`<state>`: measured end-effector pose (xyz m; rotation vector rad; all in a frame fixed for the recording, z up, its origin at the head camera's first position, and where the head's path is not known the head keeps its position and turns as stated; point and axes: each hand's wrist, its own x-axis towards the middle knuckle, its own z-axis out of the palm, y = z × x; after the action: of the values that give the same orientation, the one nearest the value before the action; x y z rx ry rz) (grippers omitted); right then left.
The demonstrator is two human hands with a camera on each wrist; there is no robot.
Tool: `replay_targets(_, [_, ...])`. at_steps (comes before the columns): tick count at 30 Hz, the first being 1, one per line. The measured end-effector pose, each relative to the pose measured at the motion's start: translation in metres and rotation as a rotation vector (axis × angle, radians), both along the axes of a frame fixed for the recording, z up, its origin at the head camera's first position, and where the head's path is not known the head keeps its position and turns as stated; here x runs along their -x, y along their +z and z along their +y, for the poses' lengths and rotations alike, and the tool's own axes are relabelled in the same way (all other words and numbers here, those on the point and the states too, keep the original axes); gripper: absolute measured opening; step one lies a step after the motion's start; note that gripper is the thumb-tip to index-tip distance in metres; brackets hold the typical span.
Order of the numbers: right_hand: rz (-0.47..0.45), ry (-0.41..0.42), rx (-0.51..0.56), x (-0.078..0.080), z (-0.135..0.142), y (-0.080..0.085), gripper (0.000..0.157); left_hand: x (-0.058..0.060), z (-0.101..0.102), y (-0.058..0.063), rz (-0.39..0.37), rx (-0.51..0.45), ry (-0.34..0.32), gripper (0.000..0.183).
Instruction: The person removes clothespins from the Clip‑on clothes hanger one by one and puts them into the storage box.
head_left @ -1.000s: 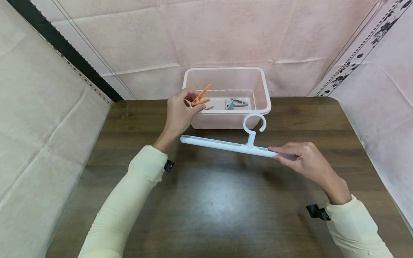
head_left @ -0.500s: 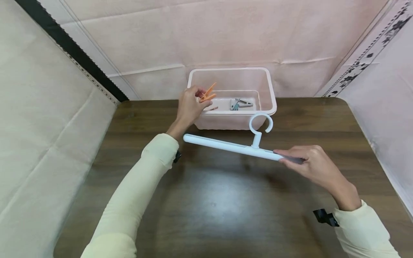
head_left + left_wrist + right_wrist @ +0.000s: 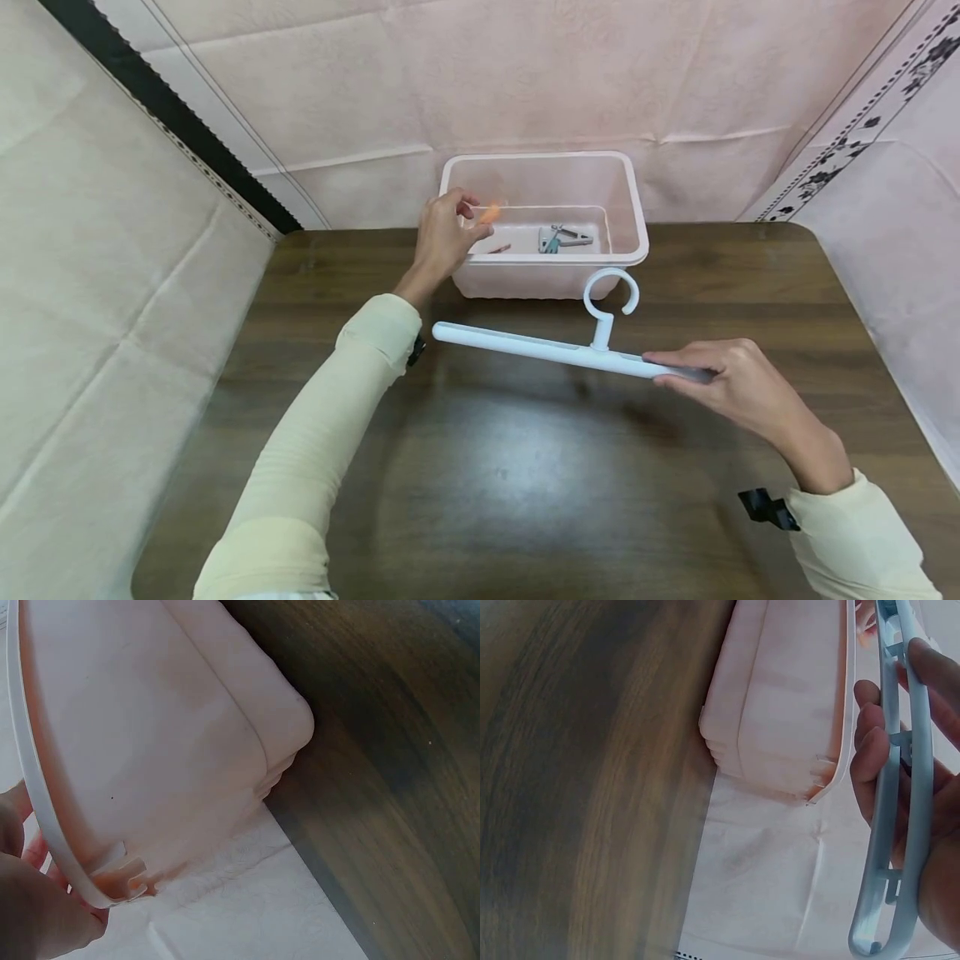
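Note:
My left hand (image 3: 444,237) hovers over the left side of a pale pink plastic bin (image 3: 555,260), thumb and fingers apart. Just beyond the thumb tip, inside the bin's outline, an orange clothespin (image 3: 491,214) shows as a blur, seemingly loose in the air. Grey and teal clothespins (image 3: 562,239) lie on the bin floor, with a small brownish piece (image 3: 500,248) to their left. My right hand (image 3: 738,383) grips one end of a light blue plastic hanger (image 3: 532,347), held level before the bin with its hook up. The right wrist view shows fingers and thumb around the hanger's slotted bar (image 3: 922,802).
The bin stands at the back edge of a dark wooden table (image 3: 510,500). Pale patterned cloth (image 3: 540,75) hangs behind it and along both sides. A black wrist strap piece (image 3: 768,509) sits by the right sleeve.
The orange clothespin has left my left hand's pinch and is now a blur by the thumb, the fingers having parted. The right hand keeps its grip on the hanger, and the view has shifted slightly.

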<state>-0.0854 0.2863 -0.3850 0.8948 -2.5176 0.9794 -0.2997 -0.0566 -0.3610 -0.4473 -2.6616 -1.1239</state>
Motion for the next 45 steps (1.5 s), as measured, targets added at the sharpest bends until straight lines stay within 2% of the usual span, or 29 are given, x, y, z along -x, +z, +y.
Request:
replay_targets(5, [0.000,0.010,-0.012,0.001,-0.001,-0.001,0.046,-0.002,-0.005,0.000,-0.018,0.015,-0.023,0.042])
replay_targets(14, [-0.007,0.015,-0.011,0.002,-0.007,0.000,0.048,-0.011,-0.014,0.007,0.079,0.078,-0.047,0.054])
replay_targets(16, [0.000,0.025,-0.011,0.003,-0.009,-0.001,0.045,-0.014,-0.016,0.009,0.108,0.092,-0.051,0.054])
replay_targets(20, [0.063,0.050,-0.012,0.005,-0.011,-0.004,0.025,-0.024,-0.022,0.011,0.168,0.137,-0.071,0.054])
replay_targets(25, [0.104,0.051,-0.012,0.006,-0.014,-0.006,0.040,-0.042,-0.027,0.013,0.290,0.187,-0.126,0.055])
replay_targets(29, [0.096,0.047,-0.007,0.006,-0.017,-0.005,0.027,-0.060,-0.031,0.018,0.392,0.253,-0.170,0.056])
replay_targets(31, [0.095,0.049,-0.005,0.006,-0.020,-0.005,0.021,-0.071,-0.034,0.020,0.428,0.309,-0.167,0.057])
replay_targets(34, [0.090,0.051,-0.002,0.007,-0.025,-0.006,0.026,-0.086,-0.036,0.021,0.484,0.376,-0.148,0.059])
replay_targets(37, [0.066,0.048,-0.006,0.007,-0.031,-0.009,0.033,-0.100,-0.039,0.020,0.531,0.386,-0.147,0.060])
replay_targets(41, [0.017,0.057,-0.018,0.007,-0.039,-0.017,0.029,-0.118,-0.042,0.018,0.588,0.391,-0.141,0.062])
replay_targets(45, [-0.019,0.073,-0.019,0.008,-0.046,-0.024,0.026,-0.133,-0.043,0.017,0.639,0.461,-0.098,0.067])
